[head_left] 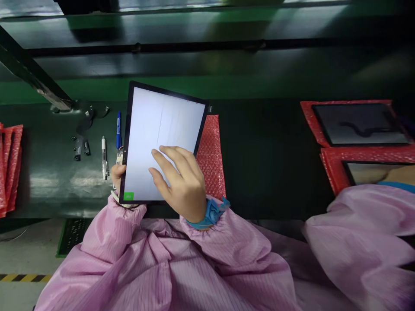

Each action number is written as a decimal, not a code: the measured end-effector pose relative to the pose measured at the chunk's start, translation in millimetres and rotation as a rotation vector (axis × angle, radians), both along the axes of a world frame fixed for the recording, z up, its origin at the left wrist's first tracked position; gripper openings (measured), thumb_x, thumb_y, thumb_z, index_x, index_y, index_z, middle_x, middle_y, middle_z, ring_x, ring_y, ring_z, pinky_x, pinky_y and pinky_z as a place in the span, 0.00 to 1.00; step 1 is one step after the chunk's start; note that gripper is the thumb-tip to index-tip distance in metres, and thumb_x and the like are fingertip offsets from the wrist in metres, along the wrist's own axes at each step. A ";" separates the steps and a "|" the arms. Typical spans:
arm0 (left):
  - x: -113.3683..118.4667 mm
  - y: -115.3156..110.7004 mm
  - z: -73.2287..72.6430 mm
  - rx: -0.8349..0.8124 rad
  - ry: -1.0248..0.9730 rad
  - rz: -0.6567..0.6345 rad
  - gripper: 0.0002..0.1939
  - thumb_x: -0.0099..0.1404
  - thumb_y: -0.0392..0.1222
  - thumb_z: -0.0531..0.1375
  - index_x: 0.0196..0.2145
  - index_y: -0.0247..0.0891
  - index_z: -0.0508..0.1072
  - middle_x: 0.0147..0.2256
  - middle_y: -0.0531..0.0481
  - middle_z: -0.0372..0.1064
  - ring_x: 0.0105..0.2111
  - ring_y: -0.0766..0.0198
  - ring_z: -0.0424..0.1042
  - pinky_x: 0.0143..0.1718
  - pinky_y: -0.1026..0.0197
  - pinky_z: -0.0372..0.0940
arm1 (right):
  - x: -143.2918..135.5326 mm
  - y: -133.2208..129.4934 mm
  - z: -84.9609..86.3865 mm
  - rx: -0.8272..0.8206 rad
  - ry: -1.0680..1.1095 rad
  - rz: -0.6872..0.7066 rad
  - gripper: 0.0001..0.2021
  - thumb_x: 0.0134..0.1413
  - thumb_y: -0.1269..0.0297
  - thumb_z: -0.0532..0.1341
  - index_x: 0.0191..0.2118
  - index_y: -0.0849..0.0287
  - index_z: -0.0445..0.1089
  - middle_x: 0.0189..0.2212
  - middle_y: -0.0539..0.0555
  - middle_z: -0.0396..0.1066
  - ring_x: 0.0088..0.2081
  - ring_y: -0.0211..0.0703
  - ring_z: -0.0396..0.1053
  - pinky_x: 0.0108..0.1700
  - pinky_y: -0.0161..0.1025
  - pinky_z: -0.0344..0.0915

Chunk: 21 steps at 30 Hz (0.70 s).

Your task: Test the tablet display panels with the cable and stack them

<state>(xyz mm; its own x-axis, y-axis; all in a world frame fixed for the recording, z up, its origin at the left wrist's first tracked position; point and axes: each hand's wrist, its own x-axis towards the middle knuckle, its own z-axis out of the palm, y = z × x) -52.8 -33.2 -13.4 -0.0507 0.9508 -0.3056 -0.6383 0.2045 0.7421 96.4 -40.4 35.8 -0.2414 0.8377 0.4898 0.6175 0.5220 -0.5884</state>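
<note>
A black-framed tablet screen (149,125), lit white, is held up and tilted above the bench. A thin dark line runs down its upper middle, and a small green box (129,196) glows in the lower left corner. My left hand (118,173) grips the left edge, thumb at the frame; its other fingers are hidden behind the panel. Over the lower right of the screen is my right hand (183,181), fingers spread and holding nothing; whether the fingertips touch the glass I cannot tell. Red bubble wrap (212,160) lies partly behind the tablet.
Left of the tablet lie a blue marker (118,129), a white-and-clear pen (104,157) and several black flex cables (84,125). Red bubble-wrap sleeves (11,164) are stacked far left. At right, dark panels (361,123) rest on red wrap beside a co-worker's pink sleeve (363,229).
</note>
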 end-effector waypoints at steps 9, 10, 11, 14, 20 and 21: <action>-8.7 -3.9 2.5 0.061 -0.184 0.094 0.21 0.50 0.50 0.61 0.41 0.39 0.77 0.29 0.54 0.77 0.31 0.57 0.76 0.38 0.59 0.73 | 37.2 -0.3 17.1 0.181 0.010 -0.276 0.14 0.66 0.60 0.56 0.50 0.54 0.77 0.56 0.59 0.70 0.59 0.60 0.63 0.64 0.62 0.58; -9.6 -4.4 1.7 0.053 -0.199 0.093 0.21 0.49 0.48 0.61 0.42 0.40 0.77 0.30 0.54 0.78 0.30 0.58 0.75 0.36 0.60 0.73 | 47.6 7.8 25.3 0.181 0.015 -0.310 0.15 0.67 0.60 0.55 0.51 0.56 0.76 0.55 0.61 0.70 0.59 0.59 0.63 0.65 0.62 0.57; -10.5 -4.8 0.9 0.050 -0.207 0.095 0.22 0.49 0.48 0.62 0.42 0.41 0.77 0.31 0.55 0.78 0.29 0.59 0.75 0.34 0.61 0.73 | 58.8 17.6 33.7 0.164 0.007 -0.331 0.17 0.67 0.60 0.55 0.53 0.59 0.74 0.54 0.62 0.70 0.58 0.59 0.64 0.65 0.62 0.57; -14.3 -5.3 -1.1 0.059 -0.220 0.085 0.23 0.48 0.49 0.62 0.43 0.42 0.77 0.31 0.56 0.78 0.28 0.59 0.75 0.36 0.59 0.74 | 91.2 51.6 55.2 -0.019 -0.074 -0.239 0.18 0.66 0.58 0.56 0.54 0.61 0.73 0.49 0.61 0.73 0.53 0.56 0.69 0.58 0.59 0.63; -21.9 -3.4 -1.7 0.032 -0.278 -0.012 0.20 0.48 0.49 0.60 0.37 0.37 0.77 0.27 0.52 0.77 0.23 0.58 0.74 0.27 0.59 0.72 | 105.4 83.5 82.0 -0.230 -0.257 -0.166 0.10 0.64 0.63 0.57 0.34 0.58 0.73 0.29 0.52 0.72 0.32 0.44 0.69 0.41 0.45 0.65; -22.1 -3.2 -1.4 0.026 -0.332 -0.020 0.20 0.50 0.48 0.59 0.39 0.37 0.77 0.27 0.51 0.77 0.24 0.57 0.75 0.27 0.59 0.72 | 101.7 82.1 87.0 -0.208 -0.314 -0.187 0.09 0.64 0.64 0.57 0.33 0.58 0.73 0.29 0.53 0.72 0.32 0.45 0.68 0.41 0.44 0.64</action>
